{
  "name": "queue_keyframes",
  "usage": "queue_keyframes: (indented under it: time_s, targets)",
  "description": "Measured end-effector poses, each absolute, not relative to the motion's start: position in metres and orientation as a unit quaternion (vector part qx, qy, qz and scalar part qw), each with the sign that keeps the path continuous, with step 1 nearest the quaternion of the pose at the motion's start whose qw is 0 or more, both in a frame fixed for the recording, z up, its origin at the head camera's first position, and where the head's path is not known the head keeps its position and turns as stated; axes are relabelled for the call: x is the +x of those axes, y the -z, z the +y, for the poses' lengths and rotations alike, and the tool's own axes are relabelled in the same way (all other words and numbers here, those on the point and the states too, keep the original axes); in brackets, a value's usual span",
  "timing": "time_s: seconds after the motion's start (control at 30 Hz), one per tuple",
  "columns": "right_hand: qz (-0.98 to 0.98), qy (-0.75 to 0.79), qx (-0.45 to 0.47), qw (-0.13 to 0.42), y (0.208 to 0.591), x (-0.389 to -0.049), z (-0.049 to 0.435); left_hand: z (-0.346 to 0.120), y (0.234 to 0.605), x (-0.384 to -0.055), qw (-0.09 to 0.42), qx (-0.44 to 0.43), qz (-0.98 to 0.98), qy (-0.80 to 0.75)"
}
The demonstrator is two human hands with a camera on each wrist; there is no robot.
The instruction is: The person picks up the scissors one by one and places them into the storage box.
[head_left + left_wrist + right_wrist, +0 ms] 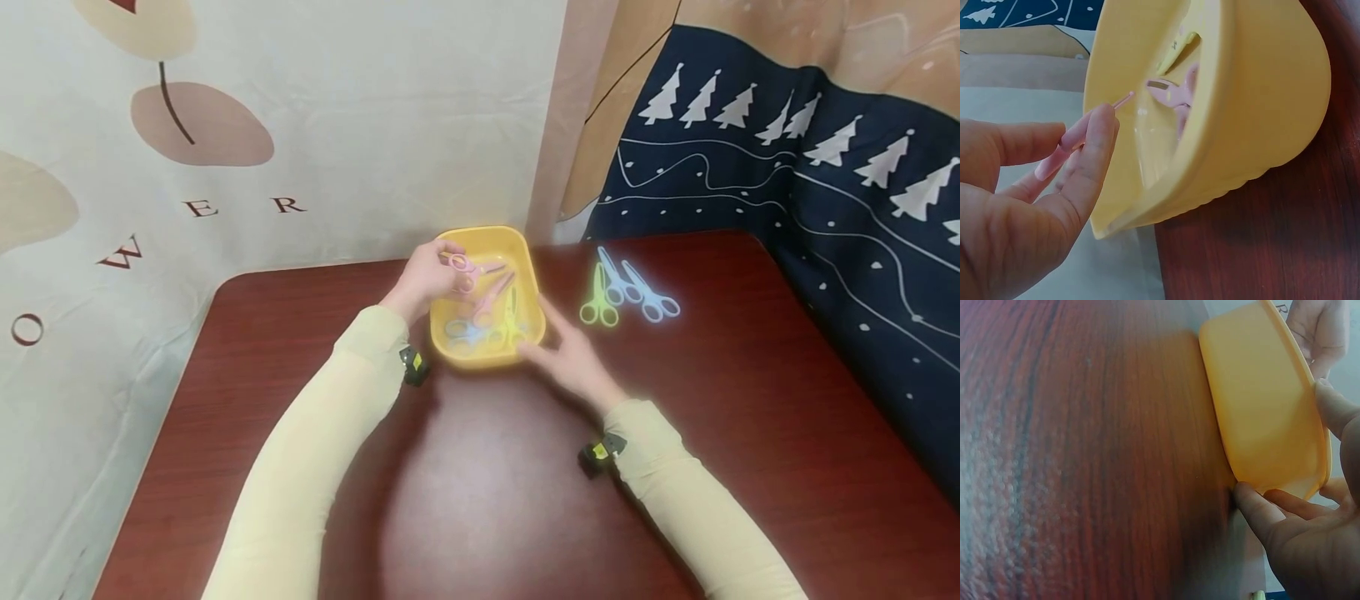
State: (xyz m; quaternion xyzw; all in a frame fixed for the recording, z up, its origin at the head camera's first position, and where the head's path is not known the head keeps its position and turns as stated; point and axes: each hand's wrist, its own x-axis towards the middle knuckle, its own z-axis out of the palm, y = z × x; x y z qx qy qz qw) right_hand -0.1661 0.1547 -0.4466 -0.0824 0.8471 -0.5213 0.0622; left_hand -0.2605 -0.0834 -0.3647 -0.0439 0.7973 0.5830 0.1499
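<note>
My left hand pinches a pair of pink scissors above the left side of a yellow plastic basket. In the left wrist view, the pink scissors sit between thumb and fingers, clear of the basket wall. Inside the basket lie another pair of pink scissors, yellow-green scissors and blue scissors, partly overlapping. At the basket's front right corner, my right hand holds it, thumb at the rim and fingers along the side, as the right wrist view also shows.
To the right of the basket, green scissors and two pairs of blue scissors lie in a group on the dark red wooden table. A pale printed cloth and a navy tree-patterned cloth hang behind the table.
</note>
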Motion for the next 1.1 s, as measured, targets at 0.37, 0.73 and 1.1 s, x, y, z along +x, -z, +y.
queue_keyframes:
  time_s: [0.37, 0.73, 1.1]
  targets:
    - [0.842, 0.53, -0.072, 0.07, 0.445, -0.166, 0.154, -0.079, 0.368, -0.266, 0.15, -0.046, 0.82, -0.551]
    - [0.838, 0.536, -0.072, 0.071, 0.448, -0.167, 0.155, -0.078, 0.371, -0.271, 0.167, -0.038, 0.847, -0.503]
    - [0.84, 0.533, -0.074, 0.068, 0.447, -0.167, 0.154, -0.074, 0.37, -0.273, 0.2, -0.027, 0.876, -0.438]
